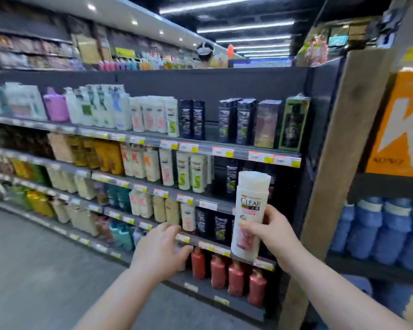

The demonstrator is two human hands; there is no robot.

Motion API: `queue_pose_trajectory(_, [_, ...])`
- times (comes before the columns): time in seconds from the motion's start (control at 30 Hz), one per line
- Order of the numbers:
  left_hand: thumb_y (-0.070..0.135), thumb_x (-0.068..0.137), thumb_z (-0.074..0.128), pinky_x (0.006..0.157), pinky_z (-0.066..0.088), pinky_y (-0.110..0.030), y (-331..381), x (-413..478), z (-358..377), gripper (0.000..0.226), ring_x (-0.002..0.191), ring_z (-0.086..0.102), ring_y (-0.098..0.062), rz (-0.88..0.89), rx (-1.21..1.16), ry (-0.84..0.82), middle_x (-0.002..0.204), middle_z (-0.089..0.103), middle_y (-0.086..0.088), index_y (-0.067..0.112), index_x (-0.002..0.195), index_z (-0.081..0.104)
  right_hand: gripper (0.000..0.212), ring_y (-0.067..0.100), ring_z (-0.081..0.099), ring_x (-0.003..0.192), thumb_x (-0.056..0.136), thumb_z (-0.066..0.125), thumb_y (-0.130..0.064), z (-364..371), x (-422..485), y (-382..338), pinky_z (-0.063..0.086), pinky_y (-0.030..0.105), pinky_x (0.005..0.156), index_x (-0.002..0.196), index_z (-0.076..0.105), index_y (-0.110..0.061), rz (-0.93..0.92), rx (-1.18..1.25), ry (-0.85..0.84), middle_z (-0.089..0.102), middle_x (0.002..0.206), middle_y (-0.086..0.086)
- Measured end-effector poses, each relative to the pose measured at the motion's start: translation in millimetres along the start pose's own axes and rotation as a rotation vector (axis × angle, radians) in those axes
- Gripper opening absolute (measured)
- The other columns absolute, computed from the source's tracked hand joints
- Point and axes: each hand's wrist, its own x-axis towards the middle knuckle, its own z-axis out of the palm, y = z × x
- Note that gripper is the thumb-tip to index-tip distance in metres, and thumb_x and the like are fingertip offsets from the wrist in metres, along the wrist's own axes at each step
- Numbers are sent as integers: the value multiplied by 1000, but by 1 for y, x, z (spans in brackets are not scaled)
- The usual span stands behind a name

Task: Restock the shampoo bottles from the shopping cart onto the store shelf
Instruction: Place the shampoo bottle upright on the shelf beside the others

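**White bottle held up at the shelf end**

The left hand reached toward the store shelf with its fingers loosely spread, gripping nothing, near a price-tag rail above the red bottles. To its right, the right hand was wrapped around the lower half of a white CLEAR shampoo bottle, upright, cap at the bottom, in front of the dark bottles by the wooden post.
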Motion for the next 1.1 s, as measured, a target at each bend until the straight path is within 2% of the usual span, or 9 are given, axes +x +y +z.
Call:
queue_pose_trajectory(0.07, [59,81,48,98,41,-34,-31,-2,-15,57,122,48,-17,-78,-2,20,127,51,6,26,128,50,31,10,63,79,75,73,-1,39,10,-8,50,18,64,97,60,-19,-7,9,-56,68,91,-4])
queue_pose_trajectory(0.17, [71,65,30,94,44,-34,-73,-1,-28,76,117,52,-18,-152,-24,59,123,54,7,28,122,55,32,3,61,75,76,73,-1,92,29,-17,48,12,60,101,61,-17,-20,-4,-147,67,89,-6])
queue_pose_trajectory(0.3, [54,84,50,98,42,-34,-133,16,-38,51,124,47,-19,-256,-2,57,132,48,5,26,127,50,30,5,62,75,76,71,2,161,64,-23,47,7,54,100,63,-12,-49,11,-232,68,90,-2])
queue_pose_trajectory(0.47, [56,85,48,94,44,-33,-214,59,-50,48,119,48,-16,-321,35,27,125,51,6,28,124,51,33,7,61,75,74,72,5,253,129,-23,45,6,51,101,62,-11,-49,57,-307,68,89,0])
queue_pose_trajectory(0.63, [55,88,47,100,39,-30,-284,121,-75,49,122,45,-15,-351,73,1,131,46,5,25,126,49,37,4,61,85,74,74,-1,332,200,-35,44,14,61,102,60,-21,-30,85,-368,67,96,-6])
queue_pose_trajectory(0.77, [58,88,45,104,36,-27,-324,177,-92,55,125,41,-9,-346,50,32,135,43,10,29,135,41,36,13,65,90,72,76,-1,375,253,-45,48,21,68,94,63,-26,-57,82,-362,71,98,-2])
queue_pose_trajectory(0.87, [61,88,44,107,35,-30,-346,220,-92,61,129,38,-10,-335,41,-3,140,39,10,28,139,37,36,11,65,90,73,75,-2,393,285,-49,47,14,63,96,62,-26,-68,60,-339,71,97,-4])
queue_pose_trajectory(0.93, [60,87,44,107,35,-31,-357,251,-90,62,129,38,-11,-294,37,-22,140,39,9,27,140,37,37,9,65,90,73,76,-3,400,305,-50,47,13,62,98,61,-26,-67,44,-301,70,96,-7])
queue_pose_trajectory(1.1, [59,88,43,104,37,-35,-378,339,-80,60,128,39,-16,-137,11,-70,137,41,5,24,136,41,44,10,63,92,72,76,-2,415,359,-48,49,23,70,101,57,-28,-69,2,-176,68,98,-7])
